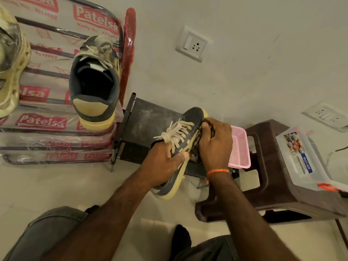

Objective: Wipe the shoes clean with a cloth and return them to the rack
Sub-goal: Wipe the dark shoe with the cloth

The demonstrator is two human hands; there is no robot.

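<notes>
Resting at ten o'clock, the mate sneaker (95, 81) is sitting on the rack (56, 121). Centrally, the left hand (165, 162) is gripping the light, flexible sneaker (180, 140) mid-body, its firmest hold; at three o'clock, the right hand (214, 146) is pinching the soft dark cloth (208, 123) against its side.

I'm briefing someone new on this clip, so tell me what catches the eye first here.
In the centre, the left hand grips a dark sneaker with cream laces while the right hand rubs a dark cloth along its side. At upper left, its mate sits on the plastic-wrapped rack. A pink basket and brown stool stand to the right.
</notes>
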